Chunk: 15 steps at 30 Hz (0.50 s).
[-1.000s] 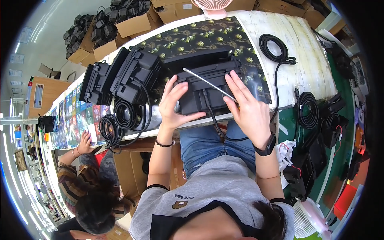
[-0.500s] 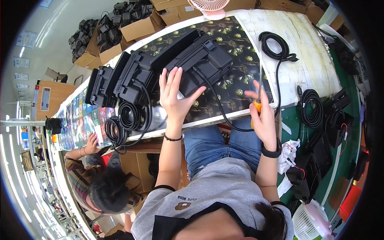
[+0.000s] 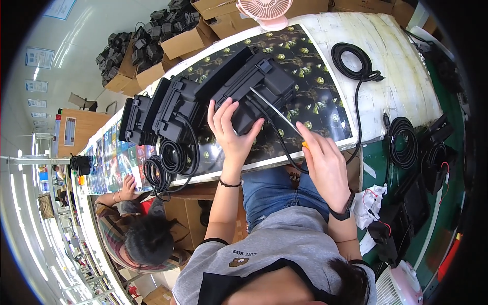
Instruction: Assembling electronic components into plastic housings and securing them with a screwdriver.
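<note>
A black plastic box (image 3: 278, 77) with latches and a flat panel on its far side lies tilted on the patterned mat. My left hand (image 3: 231, 127) rests against its near left side, thumb and fingers spread around the edge. In my right hand (image 3: 328, 165) is a screwdriver (image 3: 274, 109); its yellow handle is mostly hidden by the fingers. The long shaft points up and left, its tip at the box near where the cable leaves. That black cable (image 3: 281, 145) has a coiled sleeve at the box and runs past my right hand to a loop on the white tabletop.
Two similar black boxes (image 3: 175, 112) stand to the left, with coiled cables (image 3: 172, 155) at the table edge. Another person (image 3: 147, 239) sits at the lower left, a hand on the table. A pink fan (image 3: 264, 11) stands at the back. Cables and black parts (image 3: 404, 145) lie on the green surface at right.
My right hand has turned the screwdriver from nearly upright to slanting left, bringing its tip to the box. My left hand stays on the box. The whole view has shifted slightly.
</note>
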Each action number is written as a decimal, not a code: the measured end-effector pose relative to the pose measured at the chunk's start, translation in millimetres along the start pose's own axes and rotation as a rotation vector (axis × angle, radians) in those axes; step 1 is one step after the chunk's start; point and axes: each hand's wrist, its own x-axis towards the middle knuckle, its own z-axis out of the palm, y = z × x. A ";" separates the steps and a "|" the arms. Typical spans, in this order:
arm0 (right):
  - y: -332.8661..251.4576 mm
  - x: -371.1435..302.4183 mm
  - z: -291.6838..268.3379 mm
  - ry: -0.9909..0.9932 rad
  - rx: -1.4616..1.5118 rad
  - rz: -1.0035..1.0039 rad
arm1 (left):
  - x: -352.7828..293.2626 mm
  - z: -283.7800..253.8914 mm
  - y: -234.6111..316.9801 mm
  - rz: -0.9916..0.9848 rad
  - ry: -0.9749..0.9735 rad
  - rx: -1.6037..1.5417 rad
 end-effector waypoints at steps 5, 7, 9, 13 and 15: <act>-6.4 -2.5 -6.7 -0.025 -0.151 -0.022 | -3.9 -0.6 2.1 -0.071 -0.023 -0.048; -9.3 -3.0 -9.3 -0.023 -0.151 -0.020 | -4.8 1.0 1.8 -0.072 -0.036 -0.058; -10.8 -2.7 -8.0 -0.022 -0.152 -0.016 | -5.6 1.2 1.8 -0.086 -0.031 -0.074; -9.7 -2.3 -2.6 -0.035 -0.144 -0.003 | -5.1 -0.7 1.1 -0.074 -0.031 -0.089; -8.7 -2.0 -3.4 -0.043 -0.129 -0.006 | -3.9 -5.3 0.4 -0.074 -0.055 -0.080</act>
